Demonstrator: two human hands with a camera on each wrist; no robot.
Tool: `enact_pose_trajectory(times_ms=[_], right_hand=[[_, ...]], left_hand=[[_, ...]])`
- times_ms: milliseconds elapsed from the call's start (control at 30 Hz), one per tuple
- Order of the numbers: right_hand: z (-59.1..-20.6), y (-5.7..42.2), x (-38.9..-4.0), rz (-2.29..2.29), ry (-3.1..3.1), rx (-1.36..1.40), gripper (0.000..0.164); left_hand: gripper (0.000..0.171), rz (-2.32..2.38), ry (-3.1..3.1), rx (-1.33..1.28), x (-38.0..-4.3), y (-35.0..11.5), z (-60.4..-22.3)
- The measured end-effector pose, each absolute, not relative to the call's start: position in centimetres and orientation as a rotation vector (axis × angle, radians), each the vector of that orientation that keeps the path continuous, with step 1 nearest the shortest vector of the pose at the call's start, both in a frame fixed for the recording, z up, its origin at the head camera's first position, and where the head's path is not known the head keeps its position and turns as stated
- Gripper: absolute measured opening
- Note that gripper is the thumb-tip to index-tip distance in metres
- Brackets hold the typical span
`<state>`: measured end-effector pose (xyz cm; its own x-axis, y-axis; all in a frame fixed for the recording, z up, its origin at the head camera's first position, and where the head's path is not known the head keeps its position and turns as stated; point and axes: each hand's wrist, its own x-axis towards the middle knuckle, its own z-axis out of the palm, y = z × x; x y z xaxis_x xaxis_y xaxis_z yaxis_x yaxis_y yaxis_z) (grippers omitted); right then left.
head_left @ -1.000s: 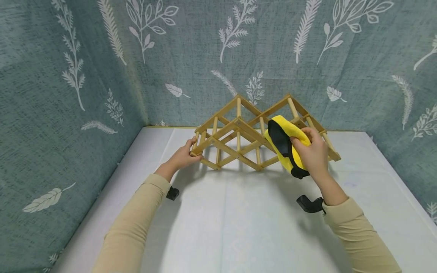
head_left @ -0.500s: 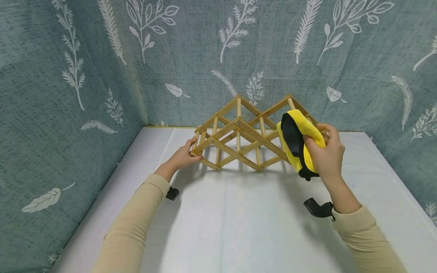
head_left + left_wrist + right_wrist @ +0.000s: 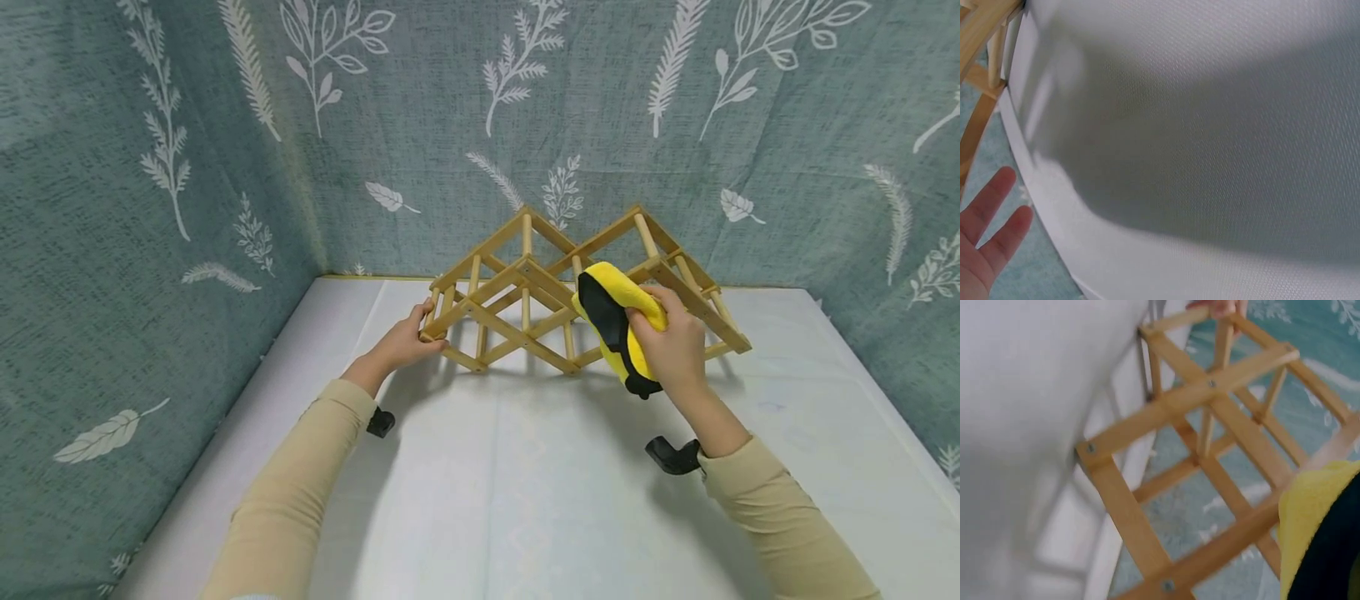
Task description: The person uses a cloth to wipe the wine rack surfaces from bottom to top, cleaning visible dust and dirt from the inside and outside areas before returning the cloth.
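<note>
A folding wooden wine rack, made of crossed slats and round dowels, stands opened out near the back of the white table. My left hand grips its left end, thumb in front and fingers behind; two fingertips show in the left wrist view. My right hand pinches a yellow cleaning pad with a black panel and black end piece. The pad is in front of the right half of the rack, hiding some slats; I cannot tell whether it touches them. In the right wrist view, the pad's yellow edge overlaps the slats.
Blue-green cloth with white leaf prints rises behind and on both sides of the white table. A black wrist camera mount juts out below the right wrist, another below the left.
The pad moves right with my right hand, then back left and slightly lower, ending a little left of its first place. My left hand and the rack stay put.
</note>
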<state>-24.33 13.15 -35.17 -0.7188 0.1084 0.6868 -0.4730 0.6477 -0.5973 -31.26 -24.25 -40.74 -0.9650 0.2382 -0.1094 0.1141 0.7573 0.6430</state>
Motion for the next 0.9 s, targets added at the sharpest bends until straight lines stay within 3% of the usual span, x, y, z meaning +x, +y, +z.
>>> enact_pose_trajectory(times_ms=[367, 700, 900], right_hand=[[-33.1, 15.6, -23.6, 1.07, -2.007, 0.179, 0.025], [-35.4, 13.8, -23.4, 1.037, -2.06, 0.325, 0.025], [-35.3, 14.7, -24.5, 1.036, -2.092, 0.238, 0.026]], left_hand=[[0.081, 0.978, 2.78, 0.268, -31.4, -24.2, -40.8], [0.081, 0.978, 2.771, 0.281, -31.5, -24.3, -41.0], [0.081, 0.969, 2.781, 0.266, -31.4, -24.3, -41.0]])
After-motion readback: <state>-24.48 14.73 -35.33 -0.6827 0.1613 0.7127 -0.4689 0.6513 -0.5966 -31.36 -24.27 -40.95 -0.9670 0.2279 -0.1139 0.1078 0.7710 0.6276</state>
